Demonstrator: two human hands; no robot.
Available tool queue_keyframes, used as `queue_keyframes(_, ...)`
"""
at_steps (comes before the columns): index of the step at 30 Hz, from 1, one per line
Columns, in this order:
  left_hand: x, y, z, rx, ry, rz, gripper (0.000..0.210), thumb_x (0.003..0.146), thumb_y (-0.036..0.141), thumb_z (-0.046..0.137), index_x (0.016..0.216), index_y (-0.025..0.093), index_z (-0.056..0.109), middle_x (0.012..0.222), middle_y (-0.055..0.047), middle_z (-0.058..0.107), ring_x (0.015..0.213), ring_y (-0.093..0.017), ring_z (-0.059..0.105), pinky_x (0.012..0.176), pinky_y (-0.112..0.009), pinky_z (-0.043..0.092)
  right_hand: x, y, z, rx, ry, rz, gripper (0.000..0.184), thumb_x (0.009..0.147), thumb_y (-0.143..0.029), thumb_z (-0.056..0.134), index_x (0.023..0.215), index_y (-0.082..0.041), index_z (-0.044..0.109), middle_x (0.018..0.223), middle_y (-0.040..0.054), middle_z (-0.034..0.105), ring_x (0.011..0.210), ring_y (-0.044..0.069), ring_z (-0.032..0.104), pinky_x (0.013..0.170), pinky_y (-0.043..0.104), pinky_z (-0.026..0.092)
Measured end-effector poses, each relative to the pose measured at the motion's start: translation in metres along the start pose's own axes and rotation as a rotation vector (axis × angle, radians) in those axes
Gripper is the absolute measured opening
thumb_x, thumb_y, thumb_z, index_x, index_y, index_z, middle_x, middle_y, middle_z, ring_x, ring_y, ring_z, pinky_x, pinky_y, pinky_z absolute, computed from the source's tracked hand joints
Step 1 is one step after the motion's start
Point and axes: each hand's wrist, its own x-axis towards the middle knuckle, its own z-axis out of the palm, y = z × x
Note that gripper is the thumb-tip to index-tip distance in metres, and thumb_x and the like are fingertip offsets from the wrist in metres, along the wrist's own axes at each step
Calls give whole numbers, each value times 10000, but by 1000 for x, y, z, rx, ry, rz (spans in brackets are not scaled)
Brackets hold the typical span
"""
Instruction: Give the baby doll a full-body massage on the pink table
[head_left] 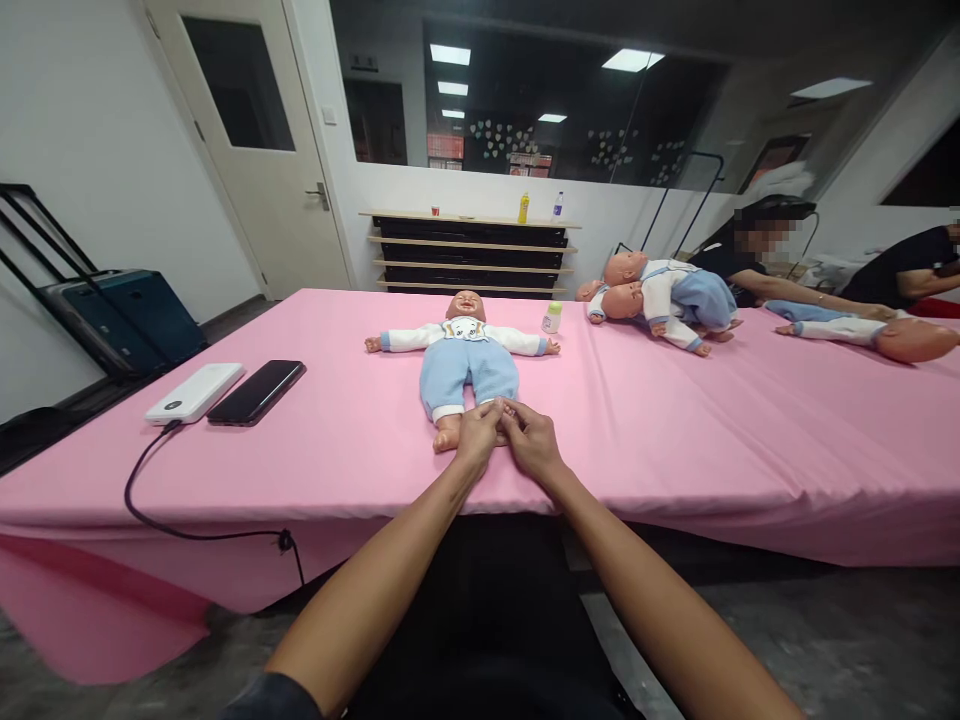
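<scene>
A baby doll [469,365] in a white top and light blue trousers lies on its back on the pink-covered table, arms spread, head away from me. My left hand [478,432] and my right hand [531,438] are closed around the doll's foot on the right side, thumbs close together. That foot is mostly hidden by my fingers. The doll's other foot [445,434] lies bare beside my left hand. Beyond the doll's outstretched arm stands a small bottle [552,318] with a yellow-green cap.
A white power bank [195,393] with a cable and a black phone [257,392] lie at the left. More dolls [660,295] are piled at the right, near two people. Another doll [874,332] lies by a person's arm. A suitcase [124,320] stands left of the table.
</scene>
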Motion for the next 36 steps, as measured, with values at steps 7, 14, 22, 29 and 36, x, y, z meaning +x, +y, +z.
queue_keyframes(7, -1, -4, -1, 68, -9, 79, 377, 813, 480, 671, 886, 112, 631, 734, -35, 600, 656, -118, 599, 614, -244, 550, 0, 0, 2, 3, 64, 34, 344, 970, -401, 478, 1186, -227, 682, 1100, 39, 724, 976, 207, 692, 885, 346, 565)
queue_keyframes(14, 3, -6, -4, 129, 15, 73, 357, 885, 440, 579, 1030, 118, 633, 927, -110, 673, 799, -154, 642, 678, -257, 554, -1, -7, 1, -207, 81, -57, 348, 987, -376, 449, 1223, -250, 671, 1133, 54, 707, 993, 206, 678, 914, 350, 535)
queue_keyframes(22, -9, 2, 6, 288, -42, 132, 362, 842, 411, 658, 1094, 151, 648, 848, -59, 663, 701, -123, 605, 600, -207, 512, 0, 1, 0, -31, 133, 88, 405, 1005, -443, 377, 1127, -212, 686, 951, 51, 730, 811, 186, 687, 745, 319, 564)
queue_keyframes(29, -5, -1, 3, 250, -48, 164, 444, 858, 551, 587, 1048, 151, 619, 728, -12, 597, 513, -93, 564, 453, -203, 489, 0, -9, -1, -95, 134, -60, 369, 996, -392, 414, 1223, -243, 665, 1151, 62, 694, 1024, 205, 665, 943, 356, 527)
queue_keyframes(36, -4, -3, 0, 217, -93, 79, 463, 854, 569, 570, 1034, 143, 590, 708, -4, 582, 436, -85, 541, 375, -200, 455, -2, -8, -2, 35, 144, 60, 375, 1005, -427, 395, 1115, -222, 689, 1021, 34, 730, 904, 182, 696, 817, 307, 563)
